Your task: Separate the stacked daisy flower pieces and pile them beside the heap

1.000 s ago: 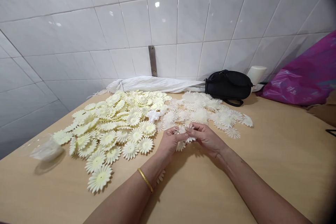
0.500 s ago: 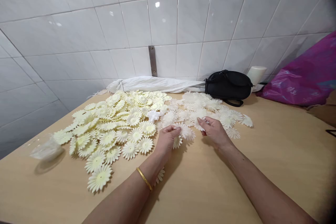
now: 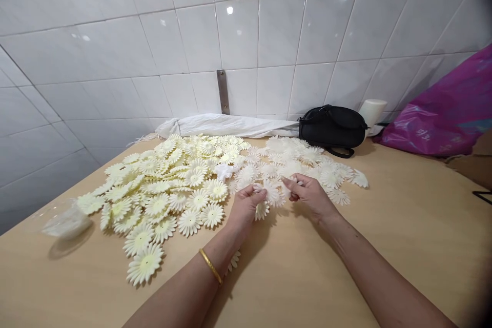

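My left hand [image 3: 246, 205], a gold bangle on its wrist, pinches near the table's middle. A cream flower-shaped petal piece [image 3: 262, 210] hangs from its closed fingers. Against those fingertips is a translucent white flower piece [image 3: 274, 193]; I cannot tell if it is held too. Just to the right, my right hand [image 3: 309, 195] is closed in a pinch on something thin and white, mostly hidden by the fingers. Left of my hands spreads a heap of cream flower pieces [image 3: 157, 204]. Behind the right hand lies a pile of translucent white flower pieces [image 3: 246, 174].
A crumpled white scrap [image 3: 224, 171] lies between the piles. At far left is a clear plastic bag [image 3: 68, 221]. Along the tiled wall lie a white cloth [image 3: 226, 125], a black case [image 3: 332, 128], a white cylinder [image 3: 372, 113] and a purple bag [image 3: 442, 118].
My right hand has come slightly closer to the left, its fingertips moving left toward the white flower piece. The left hand has barely shifted. The view has tilted a little.
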A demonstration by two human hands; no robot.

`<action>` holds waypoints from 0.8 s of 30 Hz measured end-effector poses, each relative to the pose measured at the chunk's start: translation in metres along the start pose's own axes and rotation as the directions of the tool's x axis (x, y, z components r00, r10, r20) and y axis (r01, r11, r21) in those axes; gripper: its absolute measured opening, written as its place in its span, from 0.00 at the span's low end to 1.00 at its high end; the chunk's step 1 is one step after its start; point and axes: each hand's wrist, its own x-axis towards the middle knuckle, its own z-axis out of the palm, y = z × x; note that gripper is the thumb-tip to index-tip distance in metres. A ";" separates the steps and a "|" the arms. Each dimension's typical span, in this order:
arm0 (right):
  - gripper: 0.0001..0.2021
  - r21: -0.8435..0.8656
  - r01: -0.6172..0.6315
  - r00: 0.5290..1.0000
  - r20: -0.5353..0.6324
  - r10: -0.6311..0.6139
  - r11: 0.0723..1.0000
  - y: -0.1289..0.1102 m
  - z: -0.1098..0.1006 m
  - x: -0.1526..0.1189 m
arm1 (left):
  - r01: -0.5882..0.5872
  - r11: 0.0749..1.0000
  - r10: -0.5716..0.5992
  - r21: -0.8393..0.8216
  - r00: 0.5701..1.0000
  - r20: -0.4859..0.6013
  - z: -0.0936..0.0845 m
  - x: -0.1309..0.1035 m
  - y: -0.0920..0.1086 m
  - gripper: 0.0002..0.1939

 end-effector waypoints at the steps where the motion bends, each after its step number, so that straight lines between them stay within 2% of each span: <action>1: 0.15 0.035 -0.022 0.996 0.083 0.019 0.999 -0.002 0.003 -0.002 | -0.004 1.000 0.004 0.005 1.000 0.012 0.001 -0.001 0.001 0.10; 3: 0.15 0.043 -0.049 0.974 0.223 0.038 0.998 -0.005 0.008 -0.006 | -0.004 1.000 0.003 0.029 0.999 0.037 0.002 -0.003 0.001 0.11; 5: 0.14 0.020 -0.038 0.967 0.254 0.031 0.999 -0.006 0.011 -0.008 | 0.014 0.998 -0.017 0.068 0.999 0.050 0.003 -0.004 0.001 0.11; 10: 0.16 0.056 -0.046 0.985 0.168 0.036 0.997 0.001 0.009 -0.004 | 0.034 0.992 -0.040 0.121 0.998 0.046 0.004 -0.005 0.000 0.13; 18: 0.16 0.119 -0.079 0.981 0.188 0.056 0.990 0.005 0.011 -0.004 | 0.018 0.995 -0.026 0.094 0.996 0.091 0.001 -0.004 0.001 0.12; 21: 0.16 0.101 -0.070 0.980 0.192 0.050 0.992 0.002 0.009 -0.004 | 0.046 0.997 -0.049 0.058 0.998 0.043 0.002 -0.004 0.002 0.12; 24: 0.15 0.012 -0.014 0.996 0.089 0.012 1.000 0.002 0.003 -0.001 | 0.124 0.992 -0.126 -0.037 0.991 -0.040 0.003 -0.002 0.003 0.13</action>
